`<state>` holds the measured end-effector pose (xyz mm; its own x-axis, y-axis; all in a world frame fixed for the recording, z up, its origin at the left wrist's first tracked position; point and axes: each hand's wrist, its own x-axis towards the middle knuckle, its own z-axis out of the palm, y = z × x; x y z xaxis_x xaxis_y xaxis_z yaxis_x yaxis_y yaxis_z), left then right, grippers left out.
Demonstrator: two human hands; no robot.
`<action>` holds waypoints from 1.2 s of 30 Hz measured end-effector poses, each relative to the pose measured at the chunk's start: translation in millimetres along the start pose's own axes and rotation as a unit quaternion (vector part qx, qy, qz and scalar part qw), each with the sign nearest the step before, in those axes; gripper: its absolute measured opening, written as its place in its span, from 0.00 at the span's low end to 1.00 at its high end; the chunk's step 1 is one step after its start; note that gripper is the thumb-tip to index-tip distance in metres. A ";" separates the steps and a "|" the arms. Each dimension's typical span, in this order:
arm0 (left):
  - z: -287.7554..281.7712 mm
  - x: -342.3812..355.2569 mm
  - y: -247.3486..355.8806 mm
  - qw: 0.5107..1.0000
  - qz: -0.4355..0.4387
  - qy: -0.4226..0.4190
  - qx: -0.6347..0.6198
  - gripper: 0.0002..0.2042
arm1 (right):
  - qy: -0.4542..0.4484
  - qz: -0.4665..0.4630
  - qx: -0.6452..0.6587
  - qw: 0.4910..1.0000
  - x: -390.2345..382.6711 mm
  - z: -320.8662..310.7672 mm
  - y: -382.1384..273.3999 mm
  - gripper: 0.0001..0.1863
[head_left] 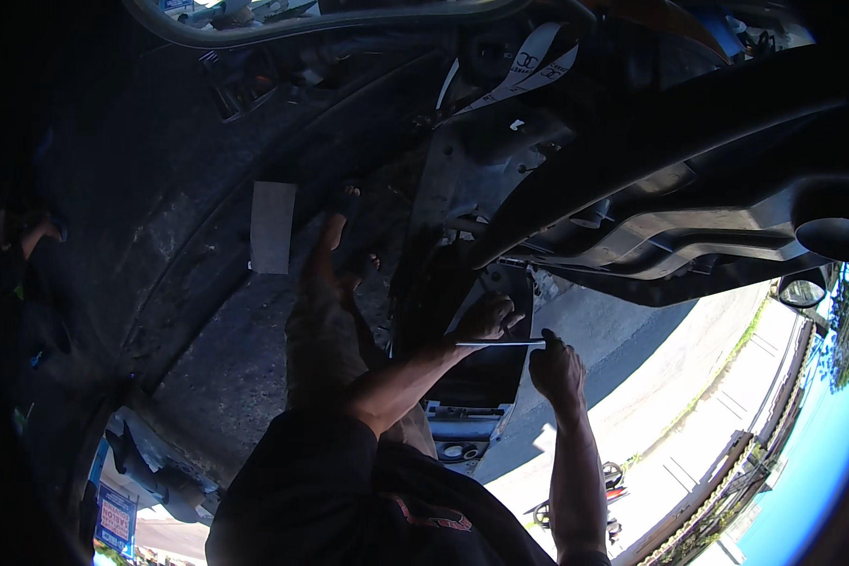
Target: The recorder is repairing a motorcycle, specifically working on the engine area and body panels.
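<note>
My left hand [489,317] is raised at the middle of the view with curled fingers around a dark piece too small to make out. My right hand [558,371], just right of it, is closed on the end of a thin pale metal strip [498,343], which runs level across toward my left wrist. Behind both hands is a dark opening among the black underbody parts [664,213] of what looks like a vehicle. A pale strap or band [509,90] with dark markings hangs above.
A flat grey rectangular piece [272,227] lies beside my legs on dark ground. A curved black panel [174,241] spans the left. Another person's limb [41,235] shows at the far left. Sunlit pavement [682,374] and a fence lie to the right.
</note>
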<state>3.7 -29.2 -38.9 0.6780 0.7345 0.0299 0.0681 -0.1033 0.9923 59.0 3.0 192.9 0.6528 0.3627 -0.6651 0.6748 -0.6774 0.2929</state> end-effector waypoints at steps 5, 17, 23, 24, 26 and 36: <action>3.7 -1.1 1.6 0.999 0.017 -0.022 -0.024 0.11 | -0.060 -0.103 0.001 0.993 -3.6 27.9 -6.6 0.23; 18.6 9.0 -43.9 0.998 0.022 -0.009 0.063 0.10 | 0.093 -0.045 0.243 0.965 31.8 77.1 -12.9 0.34; -0.3 -2.3 -27.6 0.994 0.010 0.109 -0.022 0.08 | 0.003 -0.089 0.120 0.989 44.5 79.0 -13.0 0.29; -4.4 -2.3 -25.8 0.999 -0.028 0.035 -0.015 0.10 | 0.016 -0.073 0.140 0.987 44.3 77.9 -14.7 0.31; -6.4 0.6 -23.2 0.997 -0.065 -0.038 -0.003 0.12 | 0.030 -0.059 0.162 0.985 40.6 76.3 -17.6 0.32; 3.0 16.1 -35.7 0.943 -0.256 -0.152 -0.145 0.15 | 0.057 0.012 0.246 0.967 14.3 62.0 -11.5 0.19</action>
<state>14.4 -15.7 -74.2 0.7922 0.4071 -0.4547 0.2707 0.4334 0.8596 39.2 -23.7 137.4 0.7189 0.3929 -0.5735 0.4318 -0.8989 -0.0746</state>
